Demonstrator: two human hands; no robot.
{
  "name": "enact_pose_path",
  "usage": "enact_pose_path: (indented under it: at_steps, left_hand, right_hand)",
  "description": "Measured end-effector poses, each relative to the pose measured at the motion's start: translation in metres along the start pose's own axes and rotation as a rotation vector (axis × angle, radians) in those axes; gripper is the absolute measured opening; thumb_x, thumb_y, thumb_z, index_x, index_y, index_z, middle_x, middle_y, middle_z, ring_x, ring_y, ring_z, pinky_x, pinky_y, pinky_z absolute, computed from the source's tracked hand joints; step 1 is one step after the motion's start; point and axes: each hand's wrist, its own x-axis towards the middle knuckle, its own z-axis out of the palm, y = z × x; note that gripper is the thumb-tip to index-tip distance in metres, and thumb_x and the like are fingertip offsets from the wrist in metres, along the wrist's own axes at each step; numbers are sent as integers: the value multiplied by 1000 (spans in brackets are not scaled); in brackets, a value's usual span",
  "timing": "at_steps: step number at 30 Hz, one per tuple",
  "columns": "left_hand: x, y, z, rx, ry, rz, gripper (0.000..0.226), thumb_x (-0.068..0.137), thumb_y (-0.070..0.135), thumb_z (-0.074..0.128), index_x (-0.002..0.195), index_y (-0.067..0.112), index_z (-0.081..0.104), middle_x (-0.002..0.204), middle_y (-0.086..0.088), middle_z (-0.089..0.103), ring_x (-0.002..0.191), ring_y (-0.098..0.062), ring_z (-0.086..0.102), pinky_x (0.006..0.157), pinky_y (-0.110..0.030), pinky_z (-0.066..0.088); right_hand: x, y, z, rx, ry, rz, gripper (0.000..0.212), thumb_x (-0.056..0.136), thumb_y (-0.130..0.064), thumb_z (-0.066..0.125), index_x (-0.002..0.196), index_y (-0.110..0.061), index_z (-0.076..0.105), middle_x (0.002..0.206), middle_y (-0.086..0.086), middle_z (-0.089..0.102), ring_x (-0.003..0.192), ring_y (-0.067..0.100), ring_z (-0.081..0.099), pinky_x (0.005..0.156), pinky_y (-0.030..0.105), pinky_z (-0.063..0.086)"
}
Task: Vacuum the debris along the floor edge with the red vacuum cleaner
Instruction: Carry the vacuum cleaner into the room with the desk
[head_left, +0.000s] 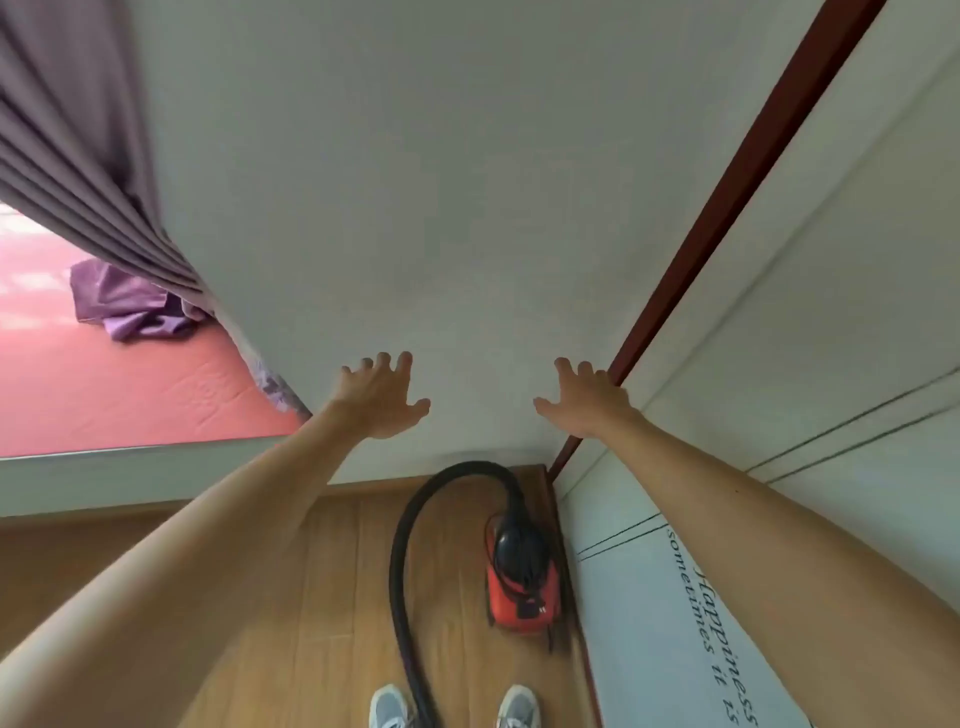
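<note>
The red vacuum cleaner (522, 587) sits on the wooden floor (332, 597) in the corner, against the right-hand wall. Its black hose (402, 561) arcs up from the body and runs down between my two grey shoes (389, 706). My left hand (382, 395) and my right hand (584, 397) are both stretched out in front of the white wall, fingers spread, holding nothing. Both hands are well above the vacuum and apart from it. No debris is visible along the floor edge.
A raised platform with a red mat (119, 384) lies to the left, with purple curtains (78, 145) and a purple cloth (130, 306) on it. A dark red trim strip (727, 208) runs up the corner. A white panel with printed words (717, 623) stands on the right.
</note>
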Motion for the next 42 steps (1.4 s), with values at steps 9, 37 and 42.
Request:
enact_pose_path:
  at_steps: [9,37,42]
  left_hand:
    - [16,-6,113,-96,-106,-10,72,95,64,39,145,14,26,134,-17,50,118,-36,54,89,-48,46]
    - [26,14,547,-267,-417,-126,76,92,60,44,151,21,19,125,-13,54,113,-32,57,88,-45,47]
    - [43,11,584,-230,-366,-116,78,92,60,45,153,20,15,128,-16,52,111,-32,57,87,-45,48]
  right_hand:
    - [21,4,112,-9,-159,39,71,95,-57,46,149,-17,23,144,16,40,130,36,42,98,48,44]
    - [109,95,500,166,-278,172,68,91,-58,52,143,-22,27,140,15,45,124,37,49,88,47,47]
    - [125,108,532,183,-256,176,68,91,-59,52,142,-22,26,135,14,48,119,36,53,90,47,50]
